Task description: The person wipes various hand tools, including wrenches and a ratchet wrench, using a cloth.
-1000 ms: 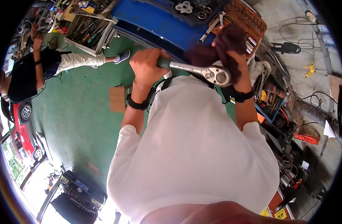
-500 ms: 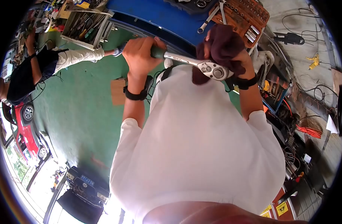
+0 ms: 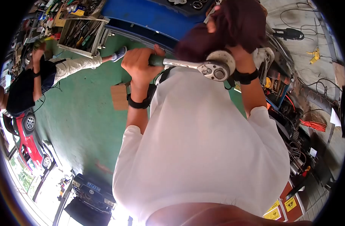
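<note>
My left hand (image 3: 137, 63) is closed around the dark green grip of a ratchet wrench (image 3: 183, 64), which lies level in front of my chest. Behind the ratchet's head sits a round, pale metal piece (image 3: 224, 58); its exact kind is hard to make out. A dark maroon cloth (image 3: 236, 24) hangs over and around my right hand (image 3: 240, 55), whose fingers grip it. Most of that hand is hidden under the cloth, though a fingertip shows at its upper left. The cloth's lower edge is close to the ratchet head.
Ahead stands a blue tool cabinet (image 3: 142, 17) with a dark tool case on top. To its left is a wooden crate (image 3: 80, 37) of hand tools. A cardboard box (image 3: 119, 96) rests on the green floor. Another person (image 3: 25, 83) is at far left, near a red car (image 3: 29, 139).
The cloth has moved up off the ratchet head and spread wider, so the round metal piece now shows. My left hand has shifted slightly down and left, still on the grip.
</note>
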`<move>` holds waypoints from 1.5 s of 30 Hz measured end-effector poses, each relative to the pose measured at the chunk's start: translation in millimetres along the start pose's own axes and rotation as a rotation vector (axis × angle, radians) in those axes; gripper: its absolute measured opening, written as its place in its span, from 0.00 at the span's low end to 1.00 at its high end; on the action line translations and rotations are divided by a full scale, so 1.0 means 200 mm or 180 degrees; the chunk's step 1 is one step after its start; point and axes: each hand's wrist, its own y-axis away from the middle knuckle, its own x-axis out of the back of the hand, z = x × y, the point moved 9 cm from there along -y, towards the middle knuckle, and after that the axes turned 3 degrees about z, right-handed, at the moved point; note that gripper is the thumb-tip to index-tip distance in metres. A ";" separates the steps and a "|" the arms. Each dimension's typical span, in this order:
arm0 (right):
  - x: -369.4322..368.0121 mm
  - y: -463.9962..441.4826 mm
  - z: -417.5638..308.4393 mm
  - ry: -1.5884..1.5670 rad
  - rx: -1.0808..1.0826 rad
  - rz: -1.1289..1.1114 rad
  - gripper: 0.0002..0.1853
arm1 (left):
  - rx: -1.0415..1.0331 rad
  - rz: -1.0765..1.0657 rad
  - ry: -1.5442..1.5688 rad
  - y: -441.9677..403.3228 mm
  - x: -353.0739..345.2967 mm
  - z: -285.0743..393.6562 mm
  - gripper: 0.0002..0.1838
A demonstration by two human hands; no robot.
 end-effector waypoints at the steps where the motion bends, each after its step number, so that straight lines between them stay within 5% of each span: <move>1: -0.04 -0.01 0.02 -0.0067 -0.0154 -0.0138 0.30 | 0.0135 -0.0051 0.0008 0.01 -0.02 -0.03 0.12; 3: -0.06 0.02 0.06 0.0308 -0.0291 -0.0193 0.27 | 0.0250 -0.0101 -0.0002 0.02 -0.03 -0.07 0.11; 6: 0.22 0.22 0.17 -0.0015 -0.0409 0.0497 0.44 | 0.1659 -0.0714 0.0685 0.13 -0.16 -0.26 0.09; 7: 0.18 0.20 0.16 -0.0086 -0.0432 0.0635 0.49 | 0.1648 -0.0710 0.0674 0.12 -0.17 -0.26 0.09; 11: 0.21 0.15 0.05 0.0678 -0.0724 0.1174 0.47 | 0.2188 -0.1339 0.0766 0.18 -0.27 -0.32 0.09; 13: 0.15 0.05 -0.09 0.2802 0.0321 0.0375 0.45 | 0.2400 -0.1585 0.0663 0.21 -0.31 -0.35 0.12; 17: 0.30 0.09 -0.08 0.2503 0.0494 0.0924 0.40 | 0.2653 -0.1734 0.0713 0.28 -0.36 -0.38 0.10; 21: 0.42 0.12 0.01 0.5031 0.0841 0.1135 0.29 | 0.2615 -0.1746 0.1212 0.26 -0.40 -0.29 0.09; 22: 0.58 0.17 0.12 0.2257 0.0591 0.1341 0.30 | 0.2603 -0.1760 0.1332 0.24 -0.41 -0.26 0.09; 25: 0.58 0.09 0.16 -0.0231 0.0343 0.1333 0.37 | 0.2574 -0.1809 0.1319 0.21 -0.44 -0.23 0.08; 28: 0.19 0.07 0.06 -0.1603 -0.0037 0.0345 0.40 | 0.2601 -0.2055 0.1225 0.24 -0.45 -0.24 0.09; 34: 0.29 0.15 -0.06 0.1447 -0.0052 0.1644 0.39 | 0.2788 -0.2537 0.0787 0.32 -0.43 -0.27 0.10; 41: 0.33 0.19 -0.05 0.1807 0.0239 0.1988 0.40 | 0.2837 -0.2605 0.0607 0.33 -0.42 -0.26 0.11; 43: 0.26 0.16 -0.09 0.1773 0.0719 0.1732 0.30 | 0.2890 -0.2683 0.0665 0.34 -0.43 -0.26 0.11; 45: 0.25 0.12 -0.10 0.1871 0.0823 0.1750 0.33 | 0.2939 -0.2755 0.0729 0.36 -0.45 -0.25 0.11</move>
